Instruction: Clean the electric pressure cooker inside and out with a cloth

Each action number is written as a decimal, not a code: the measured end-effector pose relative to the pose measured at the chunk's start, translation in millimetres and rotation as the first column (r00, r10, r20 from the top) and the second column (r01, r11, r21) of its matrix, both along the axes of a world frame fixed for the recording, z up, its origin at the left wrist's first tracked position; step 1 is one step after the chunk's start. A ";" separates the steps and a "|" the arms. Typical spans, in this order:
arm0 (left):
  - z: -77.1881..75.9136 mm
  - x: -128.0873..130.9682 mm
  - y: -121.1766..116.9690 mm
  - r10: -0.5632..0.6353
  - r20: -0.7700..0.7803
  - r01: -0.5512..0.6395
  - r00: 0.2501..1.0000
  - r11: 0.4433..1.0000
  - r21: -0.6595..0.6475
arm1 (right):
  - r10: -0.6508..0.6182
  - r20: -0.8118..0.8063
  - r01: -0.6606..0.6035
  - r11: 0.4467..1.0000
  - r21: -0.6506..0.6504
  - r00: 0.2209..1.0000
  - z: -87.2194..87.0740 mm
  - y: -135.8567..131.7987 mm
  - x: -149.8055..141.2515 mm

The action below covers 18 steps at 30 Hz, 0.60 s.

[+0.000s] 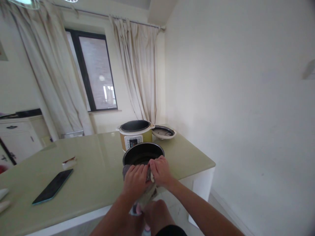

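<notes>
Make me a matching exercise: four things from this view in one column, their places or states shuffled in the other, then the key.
Things
1. Electric cooker
2. Cooker lid
3. Grey cloth
4. Dark tablet-like slab

Places or states
A. Gripped by the left hand and right hand, at the black pot's near rim
B. Flat on the table, with a blue edge
C. Open-topped, control panel in front
D. Right of the cooker

Pairs: 1-C, 2-D, 3-A, 4-B

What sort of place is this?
Probably a home dining or kitchen area. A dark pot sits in front of an electric cooker with a control panel, long curtains hang by the window, and a white cabinet stands at the far left.
</notes>
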<state>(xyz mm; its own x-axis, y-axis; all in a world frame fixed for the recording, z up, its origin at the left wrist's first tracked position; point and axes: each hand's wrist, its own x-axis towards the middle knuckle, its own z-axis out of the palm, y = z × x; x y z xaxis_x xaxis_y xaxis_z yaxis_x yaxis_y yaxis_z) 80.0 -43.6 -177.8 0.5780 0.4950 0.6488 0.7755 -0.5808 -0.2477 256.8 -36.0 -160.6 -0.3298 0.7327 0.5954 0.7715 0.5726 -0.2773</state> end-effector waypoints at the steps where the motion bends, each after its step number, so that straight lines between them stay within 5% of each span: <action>1: -0.6 -1.1 -3.0 -0.023 -0.012 0.023 1.000 1.000 0.014 | 0.047 -0.028 -0.047 0.999 0.002 0.998 -0.6 0.1 4.3; 5: 5.7 -38.4 5.8 -0.261 -0.075 0.265 0.962 0.963 0.049 | 0.188 -0.143 -0.195 0.980 -0.036 0.972 5.9 19.0 44.3; 8: 11.3 -63.2 20.2 -0.331 -0.067 0.335 0.941 0.940 0.064 | 0.190 -0.156 -0.205 0.975 -0.081 0.969 12.4 31.1 66.3; 11: 11.3 -54.4 23.1 -0.266 -0.061 0.270 0.962 0.958 0.094 | 0.113 -0.089 -0.121 0.989 -0.083 0.990 12.9 24.7 58.0; 15: 6.3 -11.1 7.6 -0.071 0.005 0.069 0.997 0.991 0.113 | -0.013 0.072 0.011 1.000 0.027 0.997 2.8 -0.6 16.1; 18: 4.4 2.1 -0.1 -0.055 0.043 0.048 0.998 0.988 0.145 | 0.026 0.052 -0.032 0.994 0.109 0.998 -2.7 -6.5 1.6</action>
<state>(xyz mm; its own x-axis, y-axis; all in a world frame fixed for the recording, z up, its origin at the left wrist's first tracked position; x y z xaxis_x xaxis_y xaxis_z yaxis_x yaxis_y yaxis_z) 82.1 -43.7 -173.4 0.5675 0.3648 0.7382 0.7582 -0.5811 -0.2957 258.4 -42.4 -163.3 -0.3817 0.6534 0.6537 0.7658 0.6196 -0.1722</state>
